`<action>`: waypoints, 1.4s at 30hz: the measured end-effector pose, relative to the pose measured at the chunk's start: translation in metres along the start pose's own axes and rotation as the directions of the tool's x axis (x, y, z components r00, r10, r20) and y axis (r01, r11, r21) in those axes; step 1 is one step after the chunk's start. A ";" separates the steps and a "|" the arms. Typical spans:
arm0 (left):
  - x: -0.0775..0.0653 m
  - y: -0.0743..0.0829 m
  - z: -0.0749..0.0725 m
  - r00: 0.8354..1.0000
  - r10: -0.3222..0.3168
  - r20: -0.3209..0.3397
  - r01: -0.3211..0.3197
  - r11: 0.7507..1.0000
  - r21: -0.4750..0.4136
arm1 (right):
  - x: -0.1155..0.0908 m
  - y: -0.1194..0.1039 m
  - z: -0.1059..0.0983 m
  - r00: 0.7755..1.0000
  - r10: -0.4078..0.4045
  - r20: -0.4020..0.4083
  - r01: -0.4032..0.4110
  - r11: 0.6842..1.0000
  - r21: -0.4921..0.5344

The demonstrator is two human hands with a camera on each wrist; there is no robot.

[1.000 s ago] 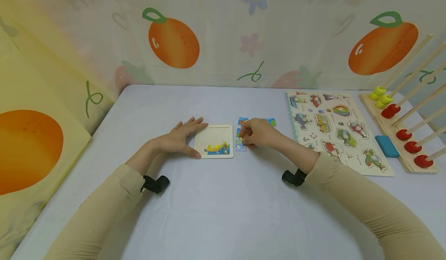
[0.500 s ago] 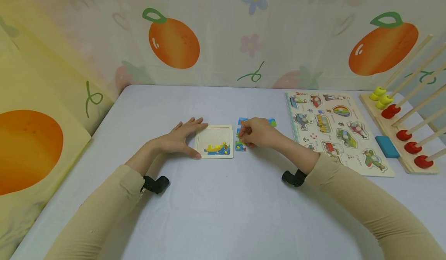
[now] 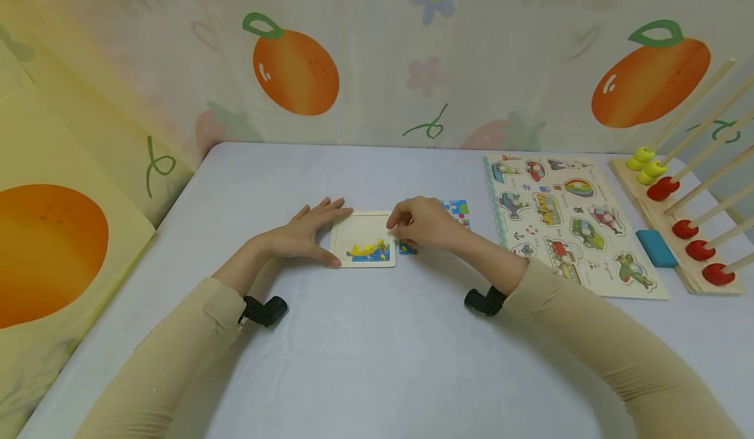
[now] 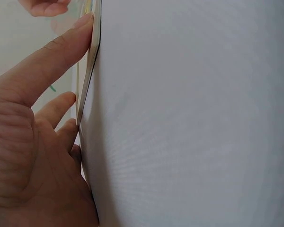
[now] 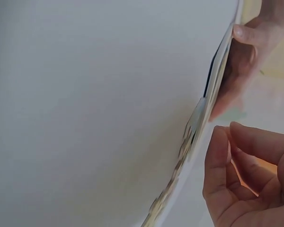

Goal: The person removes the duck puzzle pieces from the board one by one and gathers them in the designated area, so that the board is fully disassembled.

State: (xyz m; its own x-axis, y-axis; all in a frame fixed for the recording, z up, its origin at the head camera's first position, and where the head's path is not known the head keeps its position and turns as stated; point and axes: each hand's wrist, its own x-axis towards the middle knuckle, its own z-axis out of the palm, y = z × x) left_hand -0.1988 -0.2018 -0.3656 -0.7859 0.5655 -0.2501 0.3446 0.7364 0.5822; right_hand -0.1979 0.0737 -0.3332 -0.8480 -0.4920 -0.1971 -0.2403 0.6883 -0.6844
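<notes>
A square wooden puzzle tray point(image 3: 362, 226) lies on the table, with a few yellow-and-blue pieces point(image 3: 370, 251) fitted in its lower right. My left hand point(image 3: 309, 229) spreads along the tray's left side; its thumb rests on the near left corner and its fingers touch the far left. My right hand point(image 3: 427, 223) is over the tray's right edge, thumb and forefinger pinching what looks like a puzzle piece, almost wholly hidden by the fingertips. Under and behind that hand lie loose colourful puzzle pieces point(image 3: 457, 210), partly covered. The right wrist view shows the pinched right fingertips point(image 5: 221, 137) close up.
To the right lies a large vehicle picture board point(image 3: 565, 229) with knob pieces. Beyond it stands a wooden peg rack point(image 3: 677, 229) with red and yellow beads. A blue block point(image 3: 656, 248) sits between them. A fruit-patterned cloth point(image 3: 377, 53) hangs behind the table.
My right hand has shifted left from the loose pieces to the tray's right edge, uncovering more pieces behind it. My left hand stays on the tray.
</notes>
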 end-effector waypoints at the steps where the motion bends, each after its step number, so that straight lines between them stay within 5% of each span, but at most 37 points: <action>1: 0.000 0.000 0.000 1.000 -0.001 0.001 0.001 1.000 -0.001 | 0.001 -0.001 0.001 1.000 -0.003 0.002 0.003 1.000 0.002; 21: 0.001 -0.001 -0.001 1.000 0.013 0.003 -0.013 1.000 0.001 | 0.018 -0.024 0.020 0.986 -0.127 0.111 0.134 0.989 -0.059; 42: -0.001 0.000 -0.001 1.000 0.012 0.006 -0.012 1.000 -0.019 | 0.019 -0.026 0.030 0.975 -0.147 0.169 0.166 0.981 -0.103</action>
State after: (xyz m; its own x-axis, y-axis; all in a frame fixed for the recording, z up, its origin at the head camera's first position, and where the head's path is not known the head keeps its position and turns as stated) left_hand -0.1988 -0.2033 -0.3645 -0.7787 0.5765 -0.2477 0.3439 0.7223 0.6000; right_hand -0.1934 0.0306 -0.3405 -0.7115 -0.6706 -0.2098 -0.4249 0.6484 -0.6317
